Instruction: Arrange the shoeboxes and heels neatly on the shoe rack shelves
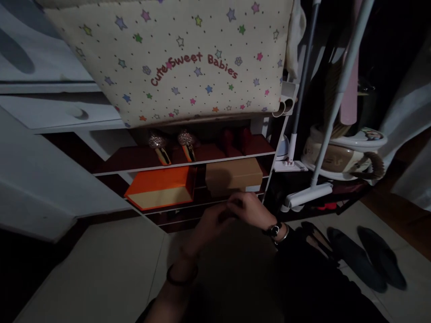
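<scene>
Left hand (213, 222) and right hand (252, 210) together, both half-curled and seemingly touching, any grip unclear in the dimness.

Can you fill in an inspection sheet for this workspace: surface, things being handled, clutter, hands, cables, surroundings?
Surface: dark red shelves with white edges, partly hidden by a cream star-print cloth.
Job's things: brown cardboard box with a white label, nearest the hands; orange box beside it.
Clutter: glittery shoes and red shoes on the upper shelf; dark shoes on the floor.
Hands: left hand and right hand meet before the shelves; whether the fingers hold anything, cannot tell.
Cables: nothing seen.
Surroundings: dim light, tiled floor, white drawer at left.
</scene>
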Demonstrator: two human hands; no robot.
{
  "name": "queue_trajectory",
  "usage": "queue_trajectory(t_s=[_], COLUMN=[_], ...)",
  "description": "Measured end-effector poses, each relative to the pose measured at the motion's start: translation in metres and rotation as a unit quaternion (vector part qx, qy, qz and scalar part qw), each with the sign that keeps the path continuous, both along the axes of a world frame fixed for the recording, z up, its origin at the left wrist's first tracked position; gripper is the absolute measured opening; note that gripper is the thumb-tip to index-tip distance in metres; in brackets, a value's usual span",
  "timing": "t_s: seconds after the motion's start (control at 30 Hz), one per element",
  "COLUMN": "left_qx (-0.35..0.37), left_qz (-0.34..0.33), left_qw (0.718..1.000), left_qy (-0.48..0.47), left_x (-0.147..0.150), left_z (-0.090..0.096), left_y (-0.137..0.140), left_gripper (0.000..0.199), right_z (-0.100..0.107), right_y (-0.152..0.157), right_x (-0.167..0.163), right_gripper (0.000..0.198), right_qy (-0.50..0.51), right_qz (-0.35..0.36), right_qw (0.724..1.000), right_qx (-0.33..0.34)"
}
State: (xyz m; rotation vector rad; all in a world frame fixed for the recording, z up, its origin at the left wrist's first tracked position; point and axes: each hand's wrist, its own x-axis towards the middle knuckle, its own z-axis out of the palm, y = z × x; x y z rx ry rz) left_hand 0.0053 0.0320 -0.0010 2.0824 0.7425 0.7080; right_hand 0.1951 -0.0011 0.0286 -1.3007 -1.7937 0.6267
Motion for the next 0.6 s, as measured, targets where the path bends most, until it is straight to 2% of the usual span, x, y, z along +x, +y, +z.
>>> queue_trajectory(t_s=[0.13, 0.2, 0.3, 0.43, 0.53, 0.6], left_qx=[-0.044, -0.08, -0.162, -0.237, -0.277, -0.291], left_qz=[0.037, 0.05, 0.072, 0.107, 0.101, 0.095], left_qw=[0.998, 0.995, 0.983, 0.963, 0.949, 0.937], left_qy=[-0.019, -0.031, -0.05, -0.072, -0.111, -0.169], left_x=[0.002, 0.002, 0.001, -0.003, -0.005, -0.006], left_z=[-0.007, -0.018, -0.039, -0.057, -0.052, -0.036], left_y=[0.001, 0.001, -0.001, -0.003, 0.001, 0.002], left_gripper=[0.029, 0.03, 0.028, 0.025, 0.026, 0.034], right_z=[-0.018, -0.031, -0.056, -0.084, -0.08, -0.06], right_y=[0.006, 0.009, 0.009, 0.008, 0.012, 0.014], right_x=[-0.006, -0.012, -0.024, -0.038, -0.041, -0.037], right_gripper=[0.01, 0.012, 0.016, 0.021, 0.036, 0.046], right_qy=[0.031, 0.103, 0.226, 0.303, 0.384, 0.446], right_qz=[0.016, 0.017, 0.003, -0.034, -0.02, 0.001], right_qw=[0.999, 0.99, 0.954, 0.911, 0.867, 0.848], right_qx=[-0.031, -0.091, -0.198, -0.278, -0.317, -0.286])
